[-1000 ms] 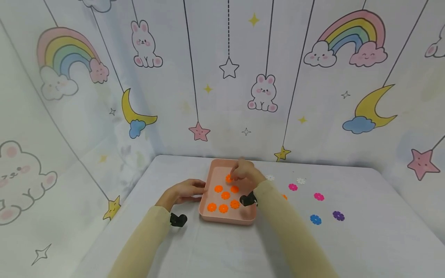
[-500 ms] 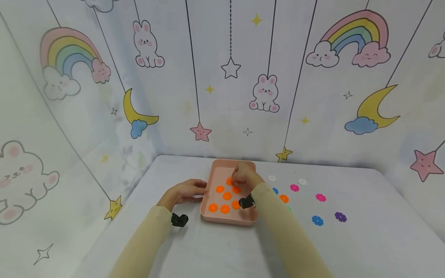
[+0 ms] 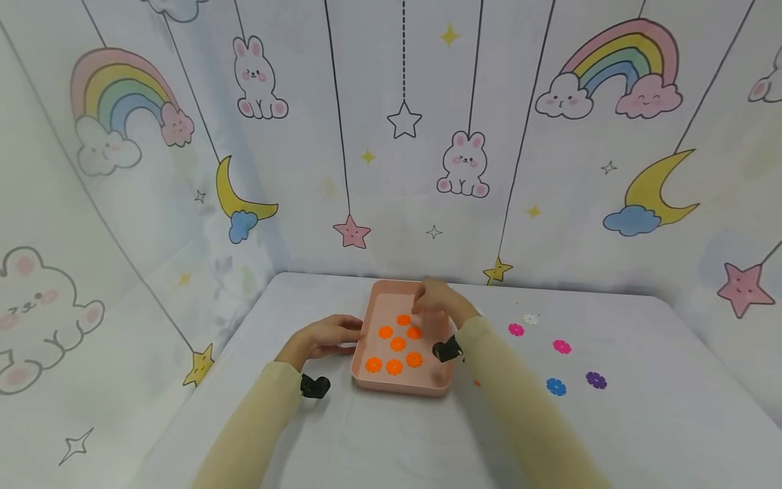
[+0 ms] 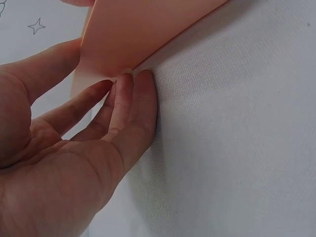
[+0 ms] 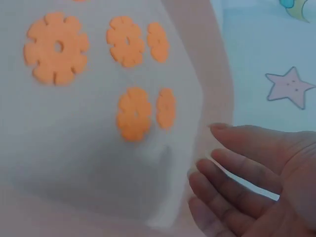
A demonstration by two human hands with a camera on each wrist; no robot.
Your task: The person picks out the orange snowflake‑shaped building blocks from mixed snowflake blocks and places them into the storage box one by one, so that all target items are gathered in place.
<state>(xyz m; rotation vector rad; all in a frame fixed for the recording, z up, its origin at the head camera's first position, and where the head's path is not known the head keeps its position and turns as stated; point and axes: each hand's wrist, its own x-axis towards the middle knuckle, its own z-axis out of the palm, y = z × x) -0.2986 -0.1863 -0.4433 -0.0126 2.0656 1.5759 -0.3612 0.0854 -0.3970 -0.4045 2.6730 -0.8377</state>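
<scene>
A pink tray (image 3: 400,388) on the white table holds several orange notched discs (image 3: 398,343), flower-shaped with a small central hole. My left hand (image 3: 330,334) rests at the tray's left side; in the left wrist view its fingertips touch the outer wall low down, fingers gently bent. Over the far right part of the tray is my right hand (image 3: 441,299), just right of the farthest orange disc (image 3: 404,320). The right wrist view shows that hand's fingers (image 5: 242,143) loosely bent and apart, holding nothing, while the discs lie flat on the tray floor.
Right of the tray lie more notched discs: a white disc (image 3: 530,319), two pink ones including the nearer pink disc (image 3: 562,347), a blue disc (image 3: 556,387) and a purple disc (image 3: 596,380). My right sleeve (image 3: 507,380) hides others. A printed curtain (image 3: 391,204) stands behind the table.
My right hand has let go of the far orange disc, left it on the tray floor, and lifted away to the right. The left hand stays at the tray's side.
</scene>
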